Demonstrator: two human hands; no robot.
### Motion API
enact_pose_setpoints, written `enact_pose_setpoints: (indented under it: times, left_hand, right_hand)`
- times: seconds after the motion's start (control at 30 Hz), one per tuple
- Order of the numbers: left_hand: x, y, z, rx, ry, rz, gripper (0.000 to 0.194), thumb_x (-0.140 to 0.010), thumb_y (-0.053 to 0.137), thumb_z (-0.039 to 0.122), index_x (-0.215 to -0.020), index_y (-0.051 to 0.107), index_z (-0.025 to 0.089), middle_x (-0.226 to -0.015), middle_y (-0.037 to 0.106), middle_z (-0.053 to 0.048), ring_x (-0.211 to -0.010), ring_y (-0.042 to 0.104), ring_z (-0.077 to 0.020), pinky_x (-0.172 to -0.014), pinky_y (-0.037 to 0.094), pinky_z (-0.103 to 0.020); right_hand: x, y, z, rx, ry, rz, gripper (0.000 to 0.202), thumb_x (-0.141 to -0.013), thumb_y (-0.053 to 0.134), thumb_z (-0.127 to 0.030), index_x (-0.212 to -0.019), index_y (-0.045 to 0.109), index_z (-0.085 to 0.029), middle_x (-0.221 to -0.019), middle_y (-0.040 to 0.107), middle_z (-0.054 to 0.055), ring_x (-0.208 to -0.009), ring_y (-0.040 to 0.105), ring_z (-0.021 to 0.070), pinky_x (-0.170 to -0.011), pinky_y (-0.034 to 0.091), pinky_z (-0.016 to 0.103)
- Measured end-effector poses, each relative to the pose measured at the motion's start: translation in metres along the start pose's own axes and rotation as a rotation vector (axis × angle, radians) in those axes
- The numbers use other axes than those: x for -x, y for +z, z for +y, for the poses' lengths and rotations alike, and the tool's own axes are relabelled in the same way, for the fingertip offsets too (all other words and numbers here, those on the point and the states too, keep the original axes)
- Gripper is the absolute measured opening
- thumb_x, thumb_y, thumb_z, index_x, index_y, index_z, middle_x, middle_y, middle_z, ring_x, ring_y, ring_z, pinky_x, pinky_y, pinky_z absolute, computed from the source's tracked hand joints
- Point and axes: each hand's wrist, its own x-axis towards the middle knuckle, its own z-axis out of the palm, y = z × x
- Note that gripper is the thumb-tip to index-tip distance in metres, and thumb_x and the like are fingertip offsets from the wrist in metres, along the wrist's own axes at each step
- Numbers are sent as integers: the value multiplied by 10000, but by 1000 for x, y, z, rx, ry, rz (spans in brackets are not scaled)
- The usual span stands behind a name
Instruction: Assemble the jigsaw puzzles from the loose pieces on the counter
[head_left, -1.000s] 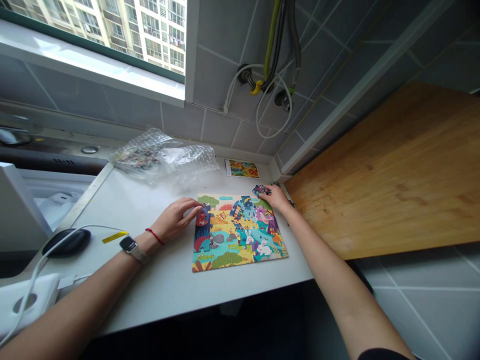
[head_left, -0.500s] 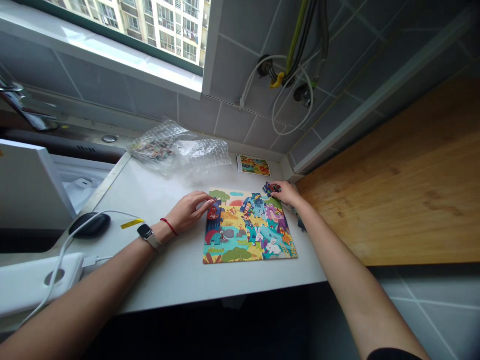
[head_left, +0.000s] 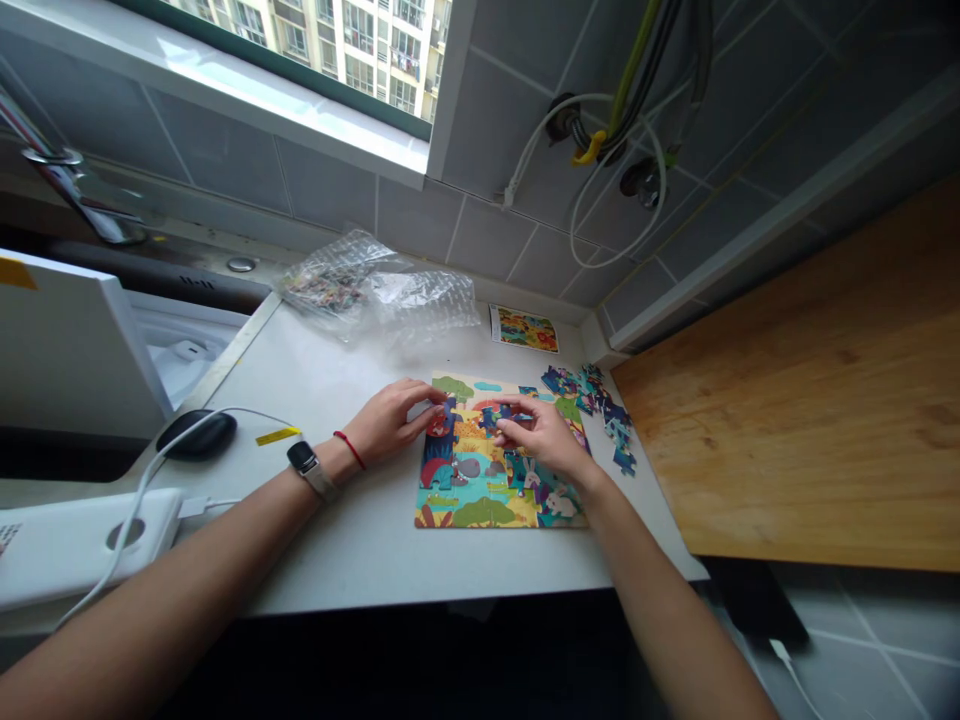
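At the far left, a shiny silver metal tap (head_left: 82, 190) stands behind a flat white panel (head_left: 75, 340) with an orange patch. Lower down is a long white plastic block (head_left: 82, 550) with a round grey spot, and a thin white cable (head_left: 135, 490) crosses over it. Next comes a round black computer mouse (head_left: 196, 435), with a small yellow strip (head_left: 276, 436) near it on the smooth white surface (head_left: 375, 560). A crinkly clear plastic bag (head_left: 341, 285) with little coloured bits inside lies at the back. The left hand (head_left: 394, 418), with a grey watch (head_left: 303, 460) and a thin red string (head_left: 349, 450) on its arm, has its fingertips at the left edge of the flat, bright animal puzzle (head_left: 476, 495). Its grip is almost closed, but one cannot tell if it pinches anything. The puzzle lies flat on the surface, in front of the person. Over it, a small dark blue puzzle piece (head_left: 490, 417) sits in the grip of the right hand (head_left: 546, 436), closed between thumb and fingers. A small colourful picture card (head_left: 525, 329) lies behind the puzzle. To the right, loose blue puzzle pieces (head_left: 616, 425) lie in a messy heap, near a big brown wooden board (head_left: 810, 400).
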Motion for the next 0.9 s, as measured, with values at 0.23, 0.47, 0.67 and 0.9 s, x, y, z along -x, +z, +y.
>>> enact_pose_setpoints:
  times: [0.23,0.47,0.67,0.9]
  left_hand:
    - [3,0,0,-15,36,5,184,-1042,617,332,-1109,737,209,-1052,787,-78,-980,698,-235,-896,580,-407]
    - [4,3,-2,-11,96,-158,312,-941,789,403,-1217,738,266,-1277,744,-78,-1273,614,-298,-1103,521,-530]
    - [9,6,-10,-70,55,-219,425,-920,810,467,-1290,723,276,-1480,650,-101,-1471,504,-375,-1170,481,-628]
    - [10,5,-7,-87,8,-257,616,-931,790,516,-1462,594,272,-1545,604,-133,-1517,476,-388,-1177,491,-623]
  right_hand:
    - [-22,32,6,238,-187,54,184,-907,705,-356,-981,768,-200,-957,785,59,-714,674,159,-664,544,290]
    - [-16,32,14,325,-185,61,189,-938,708,-335,-1035,805,-205,-837,782,33,-608,611,145,-587,473,277]
    - [-15,35,12,379,-285,111,143,-959,703,-259,-1032,820,-219,-989,803,64,-860,712,195,-827,572,334]
    - [-17,36,17,288,-290,188,168,-973,674,-252,-1076,807,-248,-1115,782,80,-831,717,196,-795,606,354]
